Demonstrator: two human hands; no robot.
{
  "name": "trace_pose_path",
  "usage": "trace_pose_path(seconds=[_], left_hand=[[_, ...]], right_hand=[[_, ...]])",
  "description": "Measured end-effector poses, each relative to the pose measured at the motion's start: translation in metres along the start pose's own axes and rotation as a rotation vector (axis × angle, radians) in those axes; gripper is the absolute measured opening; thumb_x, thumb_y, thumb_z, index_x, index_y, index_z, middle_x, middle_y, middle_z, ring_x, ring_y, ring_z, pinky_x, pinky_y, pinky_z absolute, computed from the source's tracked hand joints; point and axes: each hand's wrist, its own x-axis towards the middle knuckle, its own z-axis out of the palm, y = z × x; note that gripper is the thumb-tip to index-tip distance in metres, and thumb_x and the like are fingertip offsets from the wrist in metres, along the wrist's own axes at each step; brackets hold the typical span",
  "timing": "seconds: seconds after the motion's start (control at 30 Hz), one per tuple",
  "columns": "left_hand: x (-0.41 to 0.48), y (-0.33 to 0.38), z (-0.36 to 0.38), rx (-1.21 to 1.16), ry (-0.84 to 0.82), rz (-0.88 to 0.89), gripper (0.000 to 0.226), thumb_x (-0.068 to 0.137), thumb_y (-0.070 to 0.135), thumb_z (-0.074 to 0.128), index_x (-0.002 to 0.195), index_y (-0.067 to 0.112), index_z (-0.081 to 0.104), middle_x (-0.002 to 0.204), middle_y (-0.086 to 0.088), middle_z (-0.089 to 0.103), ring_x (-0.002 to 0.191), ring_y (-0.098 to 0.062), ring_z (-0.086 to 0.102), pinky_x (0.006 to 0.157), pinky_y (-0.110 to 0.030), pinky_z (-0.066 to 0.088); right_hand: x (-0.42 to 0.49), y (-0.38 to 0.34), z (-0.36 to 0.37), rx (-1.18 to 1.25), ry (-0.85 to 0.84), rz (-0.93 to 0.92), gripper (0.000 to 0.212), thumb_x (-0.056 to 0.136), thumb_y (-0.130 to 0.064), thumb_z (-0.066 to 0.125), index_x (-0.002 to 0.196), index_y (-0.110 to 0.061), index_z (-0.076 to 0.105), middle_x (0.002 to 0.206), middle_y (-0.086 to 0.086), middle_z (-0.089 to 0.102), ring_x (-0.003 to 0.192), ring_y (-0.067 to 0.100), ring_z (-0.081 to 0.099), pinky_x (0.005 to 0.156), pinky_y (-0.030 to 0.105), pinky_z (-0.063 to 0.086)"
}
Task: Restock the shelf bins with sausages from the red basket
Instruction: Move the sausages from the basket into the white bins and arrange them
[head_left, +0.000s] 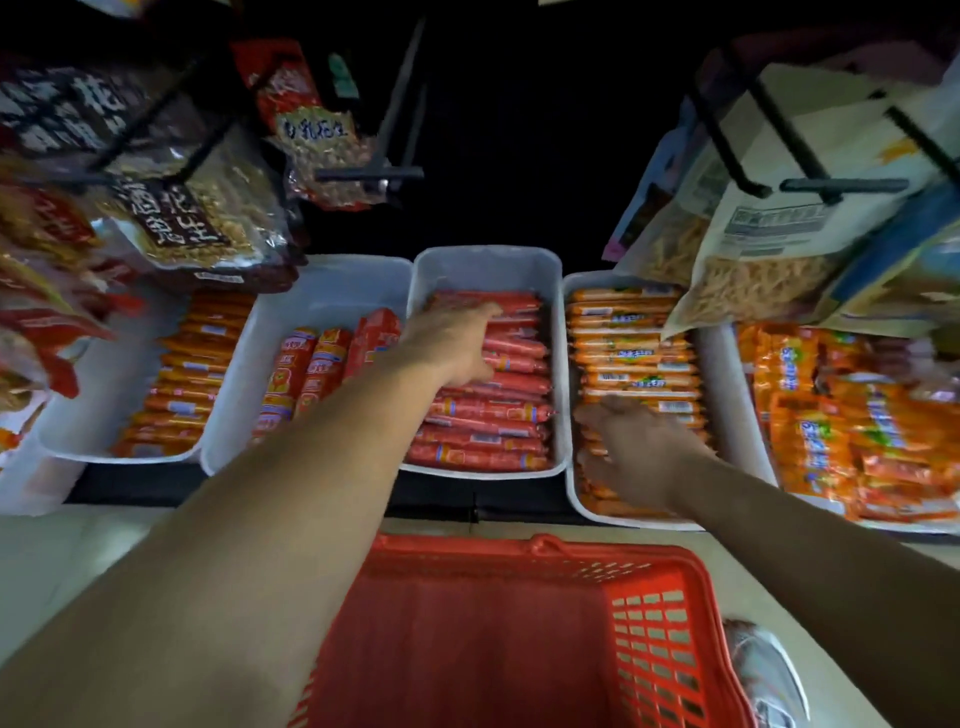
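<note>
The red basket (649, 613) sits on the floor below the shelf; no sausages show inside it. Several white bins line the shelf. My left hand (457, 343) lies flat, fingers spread, on the red sausages (488, 421) stacked in the middle bin (557, 364). My right hand (639, 441) rests palm down on the orange sausages (634, 358) in the bin to its right (576, 499). Whether either hand grips a sausage is hidden beneath the palms.
Left of the middle bin stands a bin (228, 415) with thick red sausages (311, 369), then a bin of orange sausages (187, 384). Loose orange packs (841, 426) pile at the far right. Snack bags (197, 208) hang from black hooks (841, 184) above the bins.
</note>
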Motion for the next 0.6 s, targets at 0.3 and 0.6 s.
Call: trace_pose_path(seconds=[0.3, 0.6], left_hand=[[-0.053, -0.020, 0.069, 0.045, -0.022, 0.063, 0.073, 0.101, 0.055, 0.008, 0.158, 0.012, -0.006, 0.167, -0.007, -0.008, 0.154, -0.022, -0.009, 0.125, -0.043, 0.000], [0.016, -0.016, 0.069, -0.025, -0.019, -0.029, 0.061, 0.104, 0.051, 0.006, 0.159, 0.029, -0.007, 0.167, 0.003, -0.014, 0.152, -0.021, -0.018, 0.123, -0.047, -0.006]], right_hand=[[0.052, -0.034, 0.015, -0.279, 0.091, -0.205, 0.073, 0.099, -0.061, 0.016, 0.158, -0.022, -0.003, 0.166, 0.004, -0.004, 0.152, 0.022, -0.002, 0.120, 0.047, -0.001], [0.075, -0.034, 0.012, -0.290, 0.175, -0.033, 0.070, 0.099, -0.053, 0.020, 0.159, -0.019, 0.003, 0.167, 0.006, 0.005, 0.153, 0.023, -0.002, 0.121, 0.052, -0.007]])
